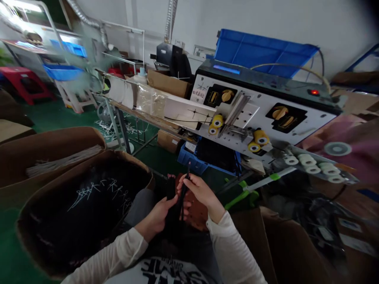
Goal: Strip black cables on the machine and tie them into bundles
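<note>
We're pinching black wire bundle: left hand closed round its lower length, right hand closed round upper strands; strands risk slipping free if grip eases, falling into cardboard box alongside.

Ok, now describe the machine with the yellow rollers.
The machine has a white front panel with black recesses holding yellow knobs, paired yellow rollers and, further along, a row of white rollers. Its dark top carries a lit blue display and a glowing red light. A pale cable arcs above it.
</note>
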`<state>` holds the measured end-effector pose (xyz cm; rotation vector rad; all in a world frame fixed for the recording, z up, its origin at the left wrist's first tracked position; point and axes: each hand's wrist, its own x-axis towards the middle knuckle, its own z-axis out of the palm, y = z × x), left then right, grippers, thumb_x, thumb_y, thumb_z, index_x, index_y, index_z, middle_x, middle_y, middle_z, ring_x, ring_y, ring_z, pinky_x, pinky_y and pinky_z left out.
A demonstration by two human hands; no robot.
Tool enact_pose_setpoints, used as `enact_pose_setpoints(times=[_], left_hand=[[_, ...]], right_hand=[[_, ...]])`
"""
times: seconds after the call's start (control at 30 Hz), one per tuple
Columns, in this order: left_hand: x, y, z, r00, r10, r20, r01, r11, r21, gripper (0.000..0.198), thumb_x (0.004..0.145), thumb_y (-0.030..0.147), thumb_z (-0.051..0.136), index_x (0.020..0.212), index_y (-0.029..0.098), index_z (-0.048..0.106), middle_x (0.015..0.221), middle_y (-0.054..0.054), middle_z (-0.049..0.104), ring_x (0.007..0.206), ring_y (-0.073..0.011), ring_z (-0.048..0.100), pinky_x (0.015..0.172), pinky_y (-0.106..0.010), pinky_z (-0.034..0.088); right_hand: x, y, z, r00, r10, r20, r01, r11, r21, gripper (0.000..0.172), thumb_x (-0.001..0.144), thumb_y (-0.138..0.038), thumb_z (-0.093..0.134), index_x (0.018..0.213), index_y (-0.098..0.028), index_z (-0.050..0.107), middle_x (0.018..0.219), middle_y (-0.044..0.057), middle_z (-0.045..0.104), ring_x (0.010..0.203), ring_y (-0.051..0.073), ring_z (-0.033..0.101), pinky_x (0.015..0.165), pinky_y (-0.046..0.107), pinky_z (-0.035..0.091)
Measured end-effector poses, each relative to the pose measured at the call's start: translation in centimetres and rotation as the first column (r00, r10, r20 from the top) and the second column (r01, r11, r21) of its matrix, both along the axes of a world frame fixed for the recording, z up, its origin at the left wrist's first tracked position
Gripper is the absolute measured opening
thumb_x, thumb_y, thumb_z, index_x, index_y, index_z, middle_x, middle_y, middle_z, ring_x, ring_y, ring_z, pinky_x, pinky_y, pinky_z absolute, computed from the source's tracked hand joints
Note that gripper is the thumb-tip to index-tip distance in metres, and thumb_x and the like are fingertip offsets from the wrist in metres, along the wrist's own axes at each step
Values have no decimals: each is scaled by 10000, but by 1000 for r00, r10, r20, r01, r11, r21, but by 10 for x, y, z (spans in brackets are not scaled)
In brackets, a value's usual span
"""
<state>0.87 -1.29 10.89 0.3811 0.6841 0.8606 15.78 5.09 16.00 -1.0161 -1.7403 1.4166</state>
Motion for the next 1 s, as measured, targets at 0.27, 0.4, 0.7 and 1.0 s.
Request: enact_pose_setpoints(times=[0.27, 0.4, 0.7, 1.0], left_hand=[[5, -9, -6, 997, 72, 13, -73, 989, 130, 263, 773, 343, 651, 900, 118, 602, 685, -12, 559, 471, -51, 414, 454, -194, 336], [6, -11, -5, 996, 79, -30, -74, 987, 146, 279, 779, 344, 641, 928, 112, 600, 670, -1, 542, 481, -65, 440, 476, -221, 380], [4, -10, -3, 997, 54, -50, -46, 987, 156, 292, 801, 342, 612, 974, 109, 588, 745, -30, 585, 522, -94, 518, 530, -255, 433], [3, -12, -4, 999, 47, 14, -49, 984, 171, 270, 794, 327, 629, 964, 121, 586, 645, 28, 472, 477, -51, 395, 474, -212, 337]], right_hand=[[-10, 2, -19, 987, -126, -103, 132, 990, 55, 567, 834, -295, 572, 1353, -253, 347, 1038, 36, 613, 962, 163, 575, 870, 327, 444], [-10, 1, -19, 980, -156, -122, 165, 984, 69, 753, 839, -271, 566, 1450, -283, 126, 1026, 35, 632, 914, 162, 588, 847, 343, 441], [-9, -2, -20, 977, -207, -52, 213, 961, 177, 347, 801, -257, 605, 1146, -258, 572, 1131, 37, 630, 931, 165, 583, 849, 323, 447], [0, -10, -24, 959, -179, -220, 194, 980, 50, 559, 830, -342, 581, 1347, -257, 388, 1248, 90, 566, 1037, 186, 582, 875, 346, 477]])
